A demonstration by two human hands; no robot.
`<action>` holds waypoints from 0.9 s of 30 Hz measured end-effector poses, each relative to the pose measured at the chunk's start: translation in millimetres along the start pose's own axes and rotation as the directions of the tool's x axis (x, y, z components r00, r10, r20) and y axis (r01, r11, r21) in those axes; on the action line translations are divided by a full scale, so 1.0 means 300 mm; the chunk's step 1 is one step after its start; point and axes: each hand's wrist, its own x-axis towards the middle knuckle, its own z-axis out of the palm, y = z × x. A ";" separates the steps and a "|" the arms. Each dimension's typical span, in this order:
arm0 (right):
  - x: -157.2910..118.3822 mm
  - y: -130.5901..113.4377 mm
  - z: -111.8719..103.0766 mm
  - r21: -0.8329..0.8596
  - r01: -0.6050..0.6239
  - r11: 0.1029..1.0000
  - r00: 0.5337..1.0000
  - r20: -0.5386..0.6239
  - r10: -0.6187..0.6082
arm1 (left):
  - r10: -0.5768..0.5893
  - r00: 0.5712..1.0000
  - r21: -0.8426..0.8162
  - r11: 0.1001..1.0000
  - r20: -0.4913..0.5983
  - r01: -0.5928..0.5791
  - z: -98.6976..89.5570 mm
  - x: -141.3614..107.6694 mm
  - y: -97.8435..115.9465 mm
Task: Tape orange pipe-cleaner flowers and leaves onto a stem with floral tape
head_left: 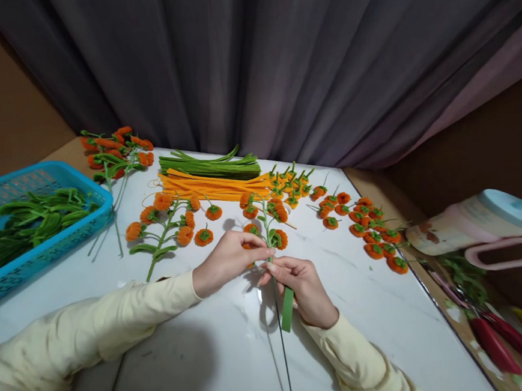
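Observation:
Between my hands stands a stem of orange pipe-cleaner pumpkins [277, 211] with green tops, its lower end a bare dark wire [283, 344] running toward me. My left hand [233, 253] pinches the green stem just below the lowest pumpkins. Right below it, the fingers of my right hand [302, 285] close around the stem and a strip of green floral tape [287, 310], whose free end hangs down. The fingertips of the two hands almost meet. A similar pumpkin branch [160, 251] with green leaves lies left of my left hand.
A blue basket [103, 199] of green leaves stands left. Green pipe cleaners [209, 168] and orange pipe cleaners [210, 186] lie at the back. Loose pumpkins [374, 250] sit right, more stems [115, 148] back left. A tumbler [466, 221] and red-handled pliers [494, 343] lie far right.

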 end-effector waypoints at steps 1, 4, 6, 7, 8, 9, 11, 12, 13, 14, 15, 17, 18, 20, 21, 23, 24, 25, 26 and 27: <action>0.004 -0.003 -0.006 0.022 -0.011 1.000 0.999 0.031 0.011 | 0.014 1.000 0.016 1.000 0.010 -0.014 -0.002 0.000 0.000; 0.018 -0.012 -0.029 0.067 -0.039 0.997 0.990 0.137 0.030 | 0.039 0.997 0.022 0.999 0.063 -0.040 -0.006 -0.004 0.007; 0.027 -0.013 -0.042 0.067 -0.060 0.996 0.978 0.202 0.046 | 0.019 0.997 0.039 0.999 0.074 -0.022 -0.005 -0.007 0.012; 0.030 -0.011 -0.047 0.068 -0.067 0.995 0.975 0.217 0.051 | 0.008 0.998 0.059 0.998 0.063 -0.012 -0.004 -0.008 0.015; 0.033 -0.008 -0.050 0.073 -0.074 0.995 0.974 0.219 0.057 | 0.003 0.999 0.084 0.996 0.046 -0.006 -0.002 -0.009 0.017; 0.035 -0.003 -0.051 0.082 -0.081 0.993 0.975 0.212 0.062 | 0.004 1.000 0.109 0.994 0.026 -0.007 0.000 -0.010 0.018; 0.037 0.007 -0.050 0.105 -0.092 0.990 0.978 0.194 0.070 | 0.021 1.000 0.142 0.990 -0.004 -0.020 0.005 -0.011 0.017; 0.037 0.012 -0.048 0.117 -0.101 0.988 0.979 0.189 0.078 | 0.035 0.999 0.148 0.988 -0.013 -0.033 0.008 -0.012 0.016; 0.036 0.016 -0.046 0.126 -0.111 0.986 0.979 0.185 0.086 | 0.045 0.999 0.151 0.988 -0.019 -0.042 0.010 -0.013 0.014; 0.035 0.018 -0.044 0.132 -0.119 0.984 0.979 0.183 0.094 | 0.048 0.999 0.151 0.988 -0.022 -0.044 0.013 -0.014 0.012; 0.034 0.020 -0.043 0.137 -0.124 0.983 0.979 0.180 0.098 | 0.046 0.999 0.148 0.988 -0.024 -0.042 0.015 -0.015 0.009; 0.032 0.020 -0.043 0.141 -0.128 0.982 0.979 0.176 0.103 | 0.041 0.999 0.136 0.990 -0.027 -0.036 0.018 -0.016 0.002; 0.031 0.020 -0.044 0.141 -0.129 0.982 0.979 0.176 0.103 | 0.036 0.999 0.129 0.991 -0.032 -0.031 0.019 -0.016 -0.002; 0.032 0.019 -0.050 0.132 -0.138 0.982 0.975 0.192 0.112 | 0.031 0.999 0.117 0.993 -0.043 -0.026 0.019 -0.016 -0.008; 0.033 0.019 -0.053 0.120 -0.150 0.981 0.971 0.207 0.123 | 0.030 0.998 0.113 0.993 -0.049 -0.024 0.018 -0.017 -0.010; 0.035 0.018 -0.061 0.082 -0.182 0.980 0.956 0.247 0.157 | 0.028 0.998 0.109 0.994 -0.054 -0.022 0.017 -0.019 -0.010; 0.036 0.018 -0.064 0.062 -0.193 0.979 0.951 0.259 0.171 | 0.026 0.998 0.105 0.994 -0.052 -0.021 0.017 -0.020 -0.009; 0.037 0.018 -0.067 0.045 -0.201 0.979 0.946 0.267 0.182 | 0.023 0.999 0.104 0.994 -0.049 -0.018 0.018 -0.022 -0.008; 0.037 0.018 -0.068 0.035 -0.206 0.978 0.944 0.271 0.189 | 0.020 0.999 0.102 0.995 -0.046 -0.015 0.019 -0.023 -0.006; 0.037 0.019 -0.069 0.031 -0.209 0.977 0.942 0.276 0.192 | 0.019 0.999 0.099 0.995 -0.046 -0.014 0.020 -0.024 -0.004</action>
